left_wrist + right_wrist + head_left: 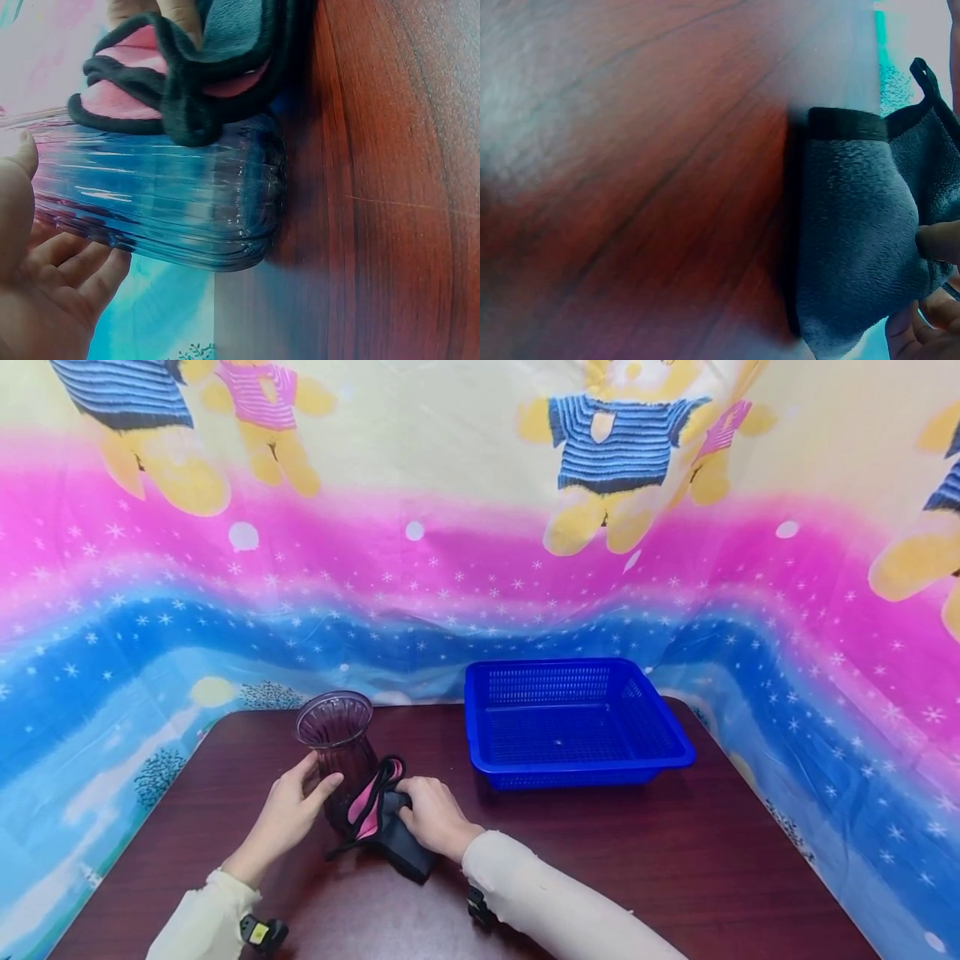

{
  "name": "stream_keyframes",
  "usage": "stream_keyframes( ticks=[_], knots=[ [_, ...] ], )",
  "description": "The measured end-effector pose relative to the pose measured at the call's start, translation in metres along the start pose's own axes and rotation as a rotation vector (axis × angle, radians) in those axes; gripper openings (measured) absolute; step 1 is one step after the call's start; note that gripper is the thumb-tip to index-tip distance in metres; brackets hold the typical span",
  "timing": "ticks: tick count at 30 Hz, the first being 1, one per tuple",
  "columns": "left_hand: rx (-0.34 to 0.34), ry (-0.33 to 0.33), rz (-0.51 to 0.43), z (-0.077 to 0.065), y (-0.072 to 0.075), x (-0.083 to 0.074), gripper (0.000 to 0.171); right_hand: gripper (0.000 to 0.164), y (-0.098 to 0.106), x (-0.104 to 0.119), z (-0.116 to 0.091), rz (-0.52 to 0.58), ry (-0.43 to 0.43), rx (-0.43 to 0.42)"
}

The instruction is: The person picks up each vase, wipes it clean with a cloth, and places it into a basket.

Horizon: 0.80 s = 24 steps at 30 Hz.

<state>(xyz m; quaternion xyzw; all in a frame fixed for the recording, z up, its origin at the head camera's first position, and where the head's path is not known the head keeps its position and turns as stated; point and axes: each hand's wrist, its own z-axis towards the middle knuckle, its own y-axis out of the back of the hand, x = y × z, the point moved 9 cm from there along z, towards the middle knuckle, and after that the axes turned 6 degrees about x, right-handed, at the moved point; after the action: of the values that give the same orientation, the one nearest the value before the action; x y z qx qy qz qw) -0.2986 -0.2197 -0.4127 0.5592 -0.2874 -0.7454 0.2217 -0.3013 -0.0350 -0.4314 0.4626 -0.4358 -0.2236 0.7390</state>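
Note:
A ribbed, purplish glass vase with a flared rim stands upright on the left part of the table. My left hand holds it from the left, thumb on the near side and fingers around the far side. A cloth, dark grey and pink with black edging and a hanging loop, lies bunched against the vase's right side. My right hand pinches this cloth between thumb and fingers. In the left wrist view, the cloth's pink side touches the glass. Its grey side hangs down to the table in the right wrist view.
A blue plastic basket with perforated walls sits at the back right of the dark reddish wooden table. Behind and beside the table hangs a colourful curtain printed with bears and snowflakes.

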Motion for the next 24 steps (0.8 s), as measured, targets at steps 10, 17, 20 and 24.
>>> stream_keyframes(
  ticks=[10, 17, 20, 24],
  knots=[
    [0.012, -0.007, 0.016, 0.000, 0.000, -0.001, 0.065, 0.025, -0.009, -0.006, -0.002, -0.024, -0.016, 0.033],
    [0.010, -0.016, 0.024, -0.001, 0.000, -0.003, 0.065, 0.025, -0.011, -0.007, -0.002, -0.017, -0.026, 0.046],
    [-0.005, -0.013, 0.003, -0.002, -0.001, -0.003, 0.066, 0.025, -0.012, -0.007, -0.002, -0.013, -0.030, 0.052],
    [-0.041, -0.008, 0.003, -0.001, -0.001, -0.003, 0.064, 0.025, -0.011, -0.008, -0.002, -0.012, -0.031, 0.046]
  ],
)
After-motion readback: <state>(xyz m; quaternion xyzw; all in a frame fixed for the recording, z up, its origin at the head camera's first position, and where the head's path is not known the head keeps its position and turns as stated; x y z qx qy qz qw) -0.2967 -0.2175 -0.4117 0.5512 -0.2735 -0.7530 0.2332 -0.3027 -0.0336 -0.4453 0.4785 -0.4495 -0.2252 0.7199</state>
